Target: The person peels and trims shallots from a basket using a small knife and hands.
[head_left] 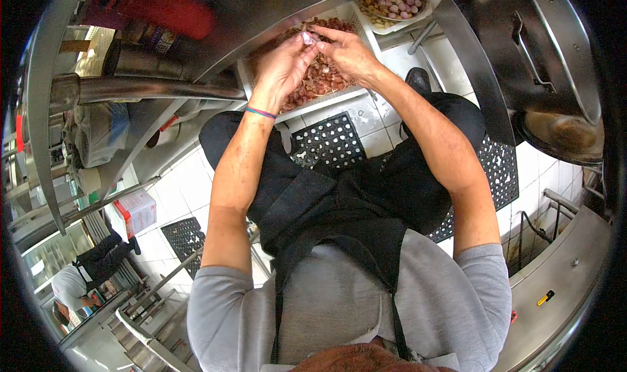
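Both of my hands meet over a white crate (356, 93) filled with reddish-brown shallots and loose skins (320, 85). Between the fingertips is a small pale pink shallot (308, 38). My left hand (285, 68), with a coloured band on its wrist, has its fingers closed around one side of the shallot. My right hand (349, 55) pinches at the other side with thumb and index finger. Whether a small blade is also in the right hand cannot be made out.
A container (398, 6) of peeled pinkish shallots stands beyond the crate to the right. A steel counter edge (287, 19) hangs over the crate. Black perforated mats (330, 140) lie on white tiles. At the lower left is another person (85, 277); a yellow cutter (545, 298) lies at right.
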Available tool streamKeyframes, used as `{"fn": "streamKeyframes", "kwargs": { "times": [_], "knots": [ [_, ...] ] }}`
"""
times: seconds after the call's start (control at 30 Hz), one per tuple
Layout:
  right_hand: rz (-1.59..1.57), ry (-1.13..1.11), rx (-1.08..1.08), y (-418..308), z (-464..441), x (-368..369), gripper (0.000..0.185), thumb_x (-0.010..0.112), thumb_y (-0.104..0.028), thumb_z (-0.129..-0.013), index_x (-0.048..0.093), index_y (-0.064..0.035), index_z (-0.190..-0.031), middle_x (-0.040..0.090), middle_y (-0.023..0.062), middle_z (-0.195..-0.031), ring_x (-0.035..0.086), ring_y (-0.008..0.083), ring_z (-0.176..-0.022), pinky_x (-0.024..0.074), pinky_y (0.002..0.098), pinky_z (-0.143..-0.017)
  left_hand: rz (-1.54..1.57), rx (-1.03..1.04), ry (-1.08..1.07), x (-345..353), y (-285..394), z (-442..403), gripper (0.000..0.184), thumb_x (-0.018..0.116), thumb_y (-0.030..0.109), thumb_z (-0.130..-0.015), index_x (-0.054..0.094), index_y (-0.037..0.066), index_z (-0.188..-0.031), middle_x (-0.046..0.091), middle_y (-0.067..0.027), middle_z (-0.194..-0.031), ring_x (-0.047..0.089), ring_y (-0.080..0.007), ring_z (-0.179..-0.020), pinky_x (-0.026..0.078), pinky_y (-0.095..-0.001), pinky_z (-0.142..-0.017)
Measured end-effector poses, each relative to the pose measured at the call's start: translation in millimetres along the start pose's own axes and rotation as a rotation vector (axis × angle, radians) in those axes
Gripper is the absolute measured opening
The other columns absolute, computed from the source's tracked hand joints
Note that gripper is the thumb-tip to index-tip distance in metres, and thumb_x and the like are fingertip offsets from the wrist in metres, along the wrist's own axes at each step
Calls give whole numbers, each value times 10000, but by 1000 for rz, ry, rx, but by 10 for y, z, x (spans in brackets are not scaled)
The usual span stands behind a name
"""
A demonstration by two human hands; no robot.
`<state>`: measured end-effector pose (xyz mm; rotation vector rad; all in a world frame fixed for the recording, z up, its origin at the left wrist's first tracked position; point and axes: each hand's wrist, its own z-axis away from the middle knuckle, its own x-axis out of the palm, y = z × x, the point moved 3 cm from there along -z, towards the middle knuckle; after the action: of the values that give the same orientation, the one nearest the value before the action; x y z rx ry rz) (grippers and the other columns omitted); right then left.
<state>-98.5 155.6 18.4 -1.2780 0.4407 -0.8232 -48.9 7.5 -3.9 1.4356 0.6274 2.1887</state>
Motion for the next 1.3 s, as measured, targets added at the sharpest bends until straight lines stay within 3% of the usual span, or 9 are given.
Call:
{"fn": "streamKeyframes", "kwargs": {
  "times": [0.2, 0.37, 0.6, 0.73, 0.87, 0.97, 1.03, 1.1, 1.3],
  "knots": [
    [60, 0, -26, -6, -6, 4, 437, 558, -207, -952, 483, -122, -1374, 447, -40, -539, 321, 63, -373, 254, 257, -320, 17, -14, -5, 6, -2, 4, 197, 483, 88, -977, 531, -51, -1108, 583, -141, -1076, 589, -238, -986, 526, -353, -919],
    [55, 16, -66, -10, -13, 40, 381, 542, -207, -968, 525, -111, -1336, 584, -15, -714, 340, 23, -414, 274, 201, -334, 29, -15, -8, -18, -25, -26, 193, 484, 83, -976, 531, -50, -1108, 582, -135, -1069, 582, -239, -996, 517, -354, -933],
    [55, 36, -42, -23, 2, 21, 360, 541, -216, -970, 547, -121, -1318, 622, 3, -775, 336, 29, -394, 288, 203, -325, 45, -19, -15, -17, -49, -45, 183, 483, 80, -976, 528, -44, -1101, 573, -136, -1079, 579, -242, -998, 516, -356, -935],
    [82, 59, -58, -81, 38, 18, 338, 553, -140, -940, 584, -44, -1263, 686, 68, -1023, 585, 97, -793, 480, 240, -714, 34, -29, -19, -31, -47, -51, 181, 485, 82, -974, 529, -41, -1100, 570, -137, -1086, 580, -241, -1002, 522, -360, -931],
    [78, 80, -87, -93, 48, 22, 334, 555, -135, -937, 589, -41, -1255, 675, 93, -1103, 595, 130, -943, 461, 255, -851, 21, -17, -2, -10, -46, -31, 185, 493, 88, -972, 533, -43, -1096, 572, -138, -1083, 585, -246, -1006, 525, -363, -930],
    [109, 99, -100, -86, 31, 1, 328, 554, -140, -937, 598, -57, -1251, 690, 89, -991, 607, 125, -822, 488, 263, -742, 19, -21, -17, 15, -49, -16, 190, 503, 91, -968, 535, -46, -1096, 578, -138, -1083, 590, -251, -1011, 523, -367, -936],
    [103, 101, -79, -66, 11, -17, 319, 552, -153, -944, 604, -83, -1250, 642, 41, -805, 523, 90, -619, 428, 246, -554, 14, -26, -26, 36, -50, -4, 195, 510, 92, -964, 538, -46, -1099, 582, -138, -1086, 594, -253, -1015, 522, -370, -939],
    [51, 86, -17, -45, 7, -25, 306, 549, -172, -956, 608, -117, -1251, 525, -46, -572, 340, 33, -381, 271, 210, -328, 6, -30, -27, 51, -53, 11, 200, 517, 93, -960, 542, -44, -1104, 588, -136, -1090, 596, -253, -1019, 521, -375, -939],
    [19, 119, 6, -34, -26, -34, 292, 564, -185, -940, 637, -131, -1217, 520, -21, -540, 326, 60, -343, 235, 257, -296, -53, -28, -27, 33, -11, 17, 205, 516, 99, -961, 557, -27, -1117, 594, -132, -1097, 587, -237, -1015, 507, -371, -928]
  ]
}}
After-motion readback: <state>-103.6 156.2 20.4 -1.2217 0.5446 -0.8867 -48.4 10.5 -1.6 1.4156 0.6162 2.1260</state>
